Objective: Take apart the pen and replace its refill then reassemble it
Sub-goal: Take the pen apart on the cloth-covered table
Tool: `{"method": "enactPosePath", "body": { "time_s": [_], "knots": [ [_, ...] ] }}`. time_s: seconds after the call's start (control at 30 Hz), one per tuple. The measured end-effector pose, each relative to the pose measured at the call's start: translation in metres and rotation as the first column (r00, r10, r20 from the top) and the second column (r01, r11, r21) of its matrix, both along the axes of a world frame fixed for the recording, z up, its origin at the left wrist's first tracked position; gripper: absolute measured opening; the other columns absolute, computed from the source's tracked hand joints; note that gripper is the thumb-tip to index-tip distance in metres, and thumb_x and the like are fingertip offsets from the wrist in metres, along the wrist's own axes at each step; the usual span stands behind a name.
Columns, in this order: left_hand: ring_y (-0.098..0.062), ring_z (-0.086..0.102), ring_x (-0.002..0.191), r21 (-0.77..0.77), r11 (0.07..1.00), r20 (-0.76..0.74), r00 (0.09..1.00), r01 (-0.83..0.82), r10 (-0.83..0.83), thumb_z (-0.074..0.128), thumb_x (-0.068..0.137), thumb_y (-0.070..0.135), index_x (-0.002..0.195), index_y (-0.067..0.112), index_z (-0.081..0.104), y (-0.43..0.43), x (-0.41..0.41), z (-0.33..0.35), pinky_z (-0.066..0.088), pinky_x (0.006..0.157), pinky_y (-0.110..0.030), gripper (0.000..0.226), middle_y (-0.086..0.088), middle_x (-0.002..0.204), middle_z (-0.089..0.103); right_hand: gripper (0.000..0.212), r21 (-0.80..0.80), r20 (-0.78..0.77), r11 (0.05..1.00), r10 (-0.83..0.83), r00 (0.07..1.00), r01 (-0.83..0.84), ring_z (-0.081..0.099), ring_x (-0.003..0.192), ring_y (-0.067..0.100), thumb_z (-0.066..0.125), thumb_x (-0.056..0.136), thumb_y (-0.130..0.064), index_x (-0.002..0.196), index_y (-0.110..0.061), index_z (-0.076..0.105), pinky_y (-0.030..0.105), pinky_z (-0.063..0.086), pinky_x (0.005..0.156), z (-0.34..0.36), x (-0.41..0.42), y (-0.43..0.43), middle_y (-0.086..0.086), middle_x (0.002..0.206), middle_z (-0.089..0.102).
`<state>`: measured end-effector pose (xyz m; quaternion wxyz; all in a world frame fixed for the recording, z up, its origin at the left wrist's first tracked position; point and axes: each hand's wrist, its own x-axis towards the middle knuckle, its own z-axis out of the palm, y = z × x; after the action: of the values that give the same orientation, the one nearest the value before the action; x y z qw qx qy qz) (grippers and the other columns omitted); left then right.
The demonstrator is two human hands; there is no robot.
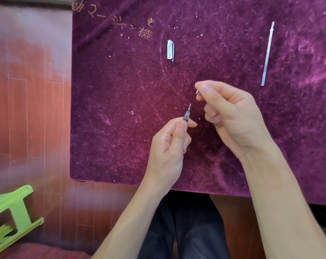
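My left hand (172, 144) grips the pen barrel (186, 114), whose threaded end and refill tip poke up and to the right out of my fingers. My right hand (231, 116) pinches a small grey pen tip piece (198, 90) between thumb and forefinger, a short way above and to the right of the barrel's end. The two parts are apart. A white pen cap (170, 50) with a clip lies on the cloth at the upper middle. A long thin refill (267, 54) lies at the upper right, nearly upright in the view.
Everything rests on a purple velvet cloth (121, 101) with gold lettering (137, 25) near its far edge. A wooden floor lies to the left, with a green plastic stool (10, 214) at the lower left. My legs show below the table's near edge.
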<state>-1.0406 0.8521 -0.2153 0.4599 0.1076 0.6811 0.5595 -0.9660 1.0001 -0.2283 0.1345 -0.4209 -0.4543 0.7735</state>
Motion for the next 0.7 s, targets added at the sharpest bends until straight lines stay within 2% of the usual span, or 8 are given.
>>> {"method": "enactPosePath", "body": {
  "time_s": [0.2,0.37,0.47,0.6,0.63,0.7],
  "knots": [
    [-0.002,0.032,0.049,0.000,1.000,0.016,1.000,-0.016,0.016,0.041,0.111,0.026,0.103,0.019,0.070,0.000,-0.006,-0.004,0.030,0.045,-0.012,0.031,0.000,0.062,0.038,0.009,0.302,0.123,0.953,-0.066,0.990,0.026,0.052,0.055,0.004,0.076,0.100,-0.025,0.099,-0.022,0.083,0.014,0.045,0.059,0.000,-0.027,0.020,-0.004,0.089,0.082],
    [-0.003,0.031,0.050,0.002,0.999,0.023,0.999,-0.034,0.034,0.042,0.111,0.028,0.101,0.024,0.071,0.002,-0.012,-0.006,0.029,0.045,-0.013,0.031,0.000,0.063,0.039,0.009,0.526,0.216,0.848,-0.067,0.974,-0.058,0.064,0.057,-0.005,0.074,0.098,-0.019,0.097,-0.017,0.083,0.012,0.050,0.056,-0.005,-0.053,0.035,-0.002,0.085,0.083],
    [-0.002,0.031,0.049,0.003,0.999,0.032,0.998,-0.047,0.047,0.042,0.111,0.028,0.101,0.026,0.071,0.004,-0.017,-0.007,0.029,0.045,-0.013,0.031,0.001,0.063,0.038,0.008,0.611,0.282,0.776,-0.032,0.959,-0.154,0.071,0.067,0.005,0.074,0.097,-0.023,0.097,-0.025,0.082,0.022,0.057,0.063,-0.010,-0.064,0.041,-0.009,0.088,0.080],
    [-0.002,0.031,0.049,0.007,0.998,0.031,0.998,-0.060,0.060,0.042,0.111,0.029,0.101,0.026,0.071,0.008,-0.023,-0.007,0.029,0.045,-0.013,0.031,0.002,0.062,0.038,0.010,0.722,0.369,0.631,-0.005,0.930,-0.283,0.056,0.056,0.001,0.074,0.096,-0.028,0.100,-0.029,0.083,0.006,0.044,0.065,-0.016,-0.075,0.042,-0.022,0.084,0.068],
    [-0.003,0.031,0.049,0.009,0.998,0.033,0.997,-0.063,0.063,0.042,0.111,0.029,0.101,0.025,0.071,0.008,-0.024,-0.007,0.029,0.045,-0.013,0.031,0.001,0.063,0.038,0.011,0.737,0.378,0.607,-0.003,0.926,-0.299,0.055,0.057,0.003,0.074,0.096,-0.027,0.102,-0.028,0.083,0.007,0.044,0.065,-0.017,-0.077,0.042,-0.022,0.084,0.066],
    [-0.002,0.031,0.049,0.010,0.998,0.040,0.997,-0.070,0.069,0.043,0.111,0.028,0.101,0.025,0.071,0.010,-0.027,-0.007,0.029,0.044,-0.014,0.030,0.000,0.063,0.038,0.012,0.753,0.392,0.573,0.004,0.920,-0.323,0.055,0.058,0.011,0.073,0.097,-0.025,0.104,-0.025,0.083,0.016,0.050,0.067,-0.019,-0.079,0.042,-0.013,0.087,0.068]
  ]
}}
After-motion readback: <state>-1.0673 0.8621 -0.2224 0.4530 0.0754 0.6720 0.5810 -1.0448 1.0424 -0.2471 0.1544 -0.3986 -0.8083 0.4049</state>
